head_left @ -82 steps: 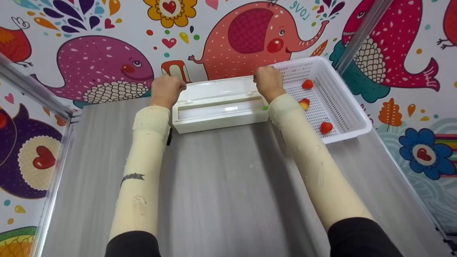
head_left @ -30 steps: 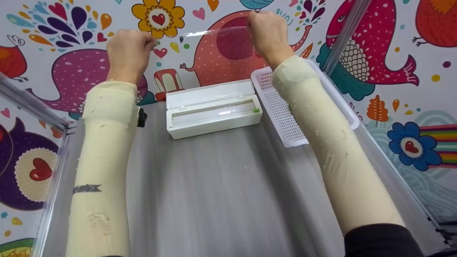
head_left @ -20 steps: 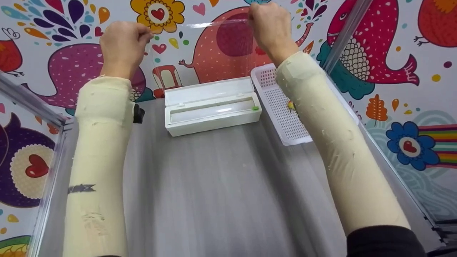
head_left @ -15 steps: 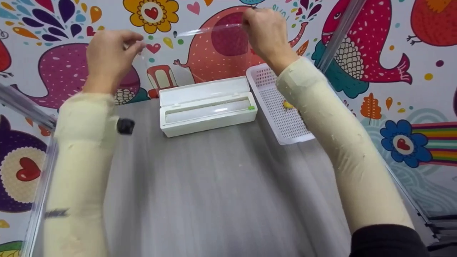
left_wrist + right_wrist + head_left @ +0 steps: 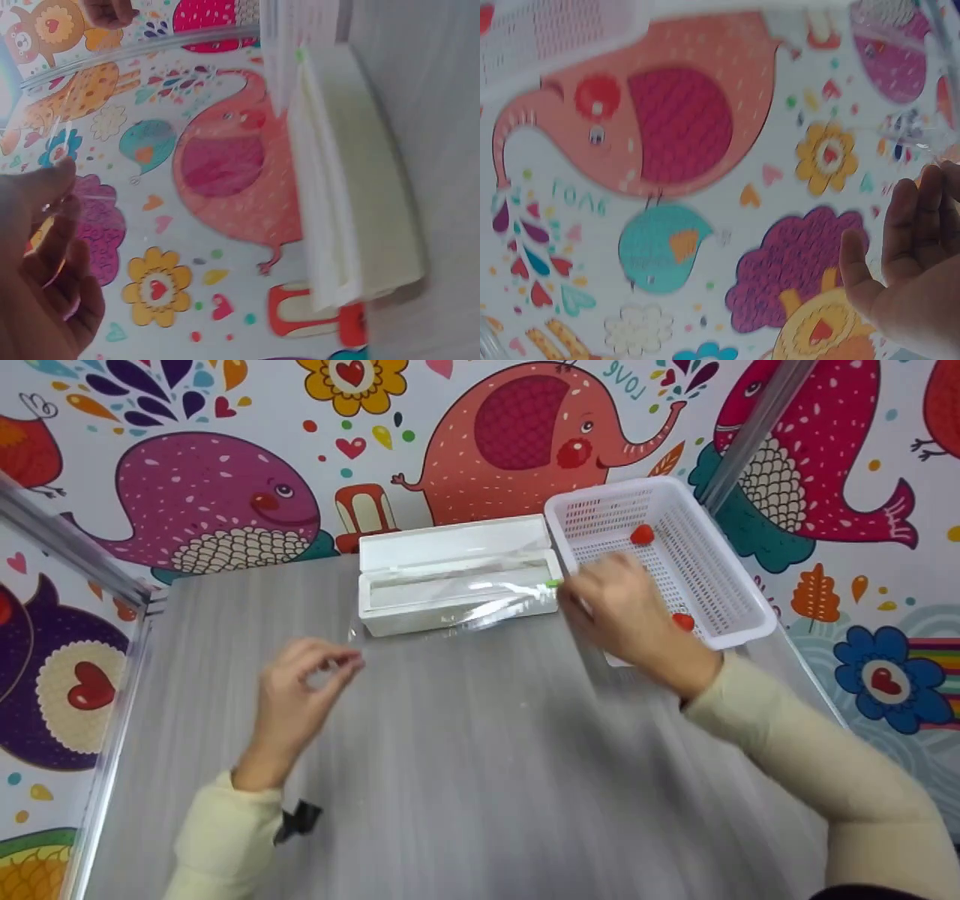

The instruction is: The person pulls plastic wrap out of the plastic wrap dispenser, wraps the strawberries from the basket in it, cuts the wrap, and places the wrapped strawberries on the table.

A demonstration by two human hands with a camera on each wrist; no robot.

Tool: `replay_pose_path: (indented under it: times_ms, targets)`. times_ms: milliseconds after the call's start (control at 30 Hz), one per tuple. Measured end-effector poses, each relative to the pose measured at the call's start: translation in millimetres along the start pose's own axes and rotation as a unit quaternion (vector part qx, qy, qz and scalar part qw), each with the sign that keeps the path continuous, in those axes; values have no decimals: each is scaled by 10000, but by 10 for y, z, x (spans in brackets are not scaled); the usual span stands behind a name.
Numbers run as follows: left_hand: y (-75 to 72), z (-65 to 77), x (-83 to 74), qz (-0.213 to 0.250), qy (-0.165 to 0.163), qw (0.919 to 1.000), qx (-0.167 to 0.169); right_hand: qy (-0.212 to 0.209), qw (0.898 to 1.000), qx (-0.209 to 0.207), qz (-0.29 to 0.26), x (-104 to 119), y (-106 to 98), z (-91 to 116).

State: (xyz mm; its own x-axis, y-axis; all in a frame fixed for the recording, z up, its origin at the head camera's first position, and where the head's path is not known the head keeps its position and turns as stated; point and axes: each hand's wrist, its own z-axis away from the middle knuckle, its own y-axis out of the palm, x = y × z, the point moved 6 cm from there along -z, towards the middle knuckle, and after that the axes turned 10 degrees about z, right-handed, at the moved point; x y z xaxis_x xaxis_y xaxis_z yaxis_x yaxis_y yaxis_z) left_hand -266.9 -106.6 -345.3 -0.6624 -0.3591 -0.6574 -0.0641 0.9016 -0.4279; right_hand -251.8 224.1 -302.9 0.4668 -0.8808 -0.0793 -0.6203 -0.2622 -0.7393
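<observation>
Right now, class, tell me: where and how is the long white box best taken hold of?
I'd grip the white box across its narrow width at the left end, coming from the left. The basket crowds its right end, the lid stands open at the back, and clear film shows across the front, mostly toward the right.

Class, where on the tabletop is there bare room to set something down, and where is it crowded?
The tabletop is bare at front, between the left sleeve and right sleeve, and at back left, between the metal rail and white box. Back right is crowded: basket, right hand, and clear film spanning toward the left hand.
</observation>
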Motion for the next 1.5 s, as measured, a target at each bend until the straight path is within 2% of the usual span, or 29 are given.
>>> replay_pose_path:
  times_ms: [100, 267, 333, 400, 467, 533, 600, 667, 833, 1033, 1133, 1333, 1400, 1500]
  targets:
    - [137, 358, 97, -106, 31, 9999, -36, -204, 9998, 51, 25, 175, 140, 455]
    - [402, 897, 335, -731, -10, 9967, 357, -412, 9985, 369, 34, 383, 559, 1123]
    - [501, 1050, 409, -955, 136, 9938, 557, -492, 9975, 489, 93, 434, 738, 1324]
    - [603, 1172, 460, -1081, 441, 9901, 786, -577, 9965, 577, 189, 468, 885, 1484]
    - [713, 1278, 490, -1186, 827, 9840, 1042, -549, 9957, 698, 253, 475, 979, 1606]
    - [803, 1376, 516, -1254, 1051, 9781, 1285, -521, 9943, 894, 273, 479, 1035, 1697]
    - [861, 1440, 550, -1366, 1095, 9740, 1438, -506, 9921, 1120, 248, 487, 1073, 1765]
    - [892, 1473, 595, -1458, 985, 9731, 1486, -547, 9893, 1330, 240, 504, 1113, 1825]
    - [938, 1576, 690, -1729, 503, 9682, 1739, -589, 9843, 1658, 135, 595, 1190, 1971]
    - [981, 1699, 715, -1851, -110, 9593, 2128, -262, 9791, 2009, -173, 591, 1170, 2060]
    - [983, 1732, 701, -1765, -164, 9590, 2212, -194, 9761, 2151, -229, 580, 1149, 2076]
    - [943, 1860, 675, -1518, -30, 9604, 2336, -91, 9737, 2245, -370, 585, 1115, 2113]
    - [924, 1891, 684, -1439, -134, 9603, 2386, -75, 9741, 2225, -399, 588, 1105, 2124]
    - [886, 1915, 713, -1272, -499, 9609, 2410, -102, 9750, 2167, -477, 594, 1088, 2132]
